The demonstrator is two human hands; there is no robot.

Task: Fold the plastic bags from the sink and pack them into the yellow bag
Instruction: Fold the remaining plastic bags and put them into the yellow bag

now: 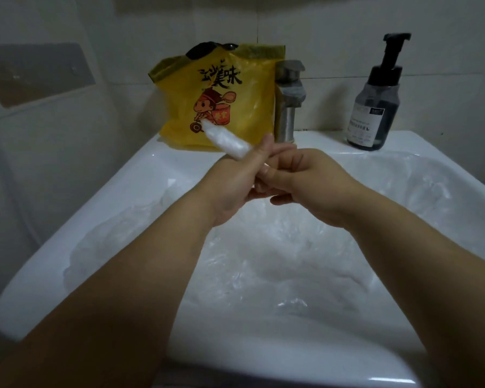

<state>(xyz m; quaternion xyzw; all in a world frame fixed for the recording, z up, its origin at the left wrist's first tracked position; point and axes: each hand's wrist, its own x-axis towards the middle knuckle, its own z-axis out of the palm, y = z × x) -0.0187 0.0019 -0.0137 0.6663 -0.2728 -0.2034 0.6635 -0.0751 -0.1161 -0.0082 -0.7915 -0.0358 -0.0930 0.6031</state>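
Head view: sink [305, 357] apparently holds plastic bags [277, 261].

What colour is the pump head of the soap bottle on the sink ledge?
The plastic pump head is black, clearest in the head view.

Your bare forearms reach forward and meet at center. Your left hand [235, 189], thumb raised, grips a rolled plastic bag [226, 141]. Your right hand [311, 186], knuckles up, presses against the left, fingers curled, pinching the roll's near end.
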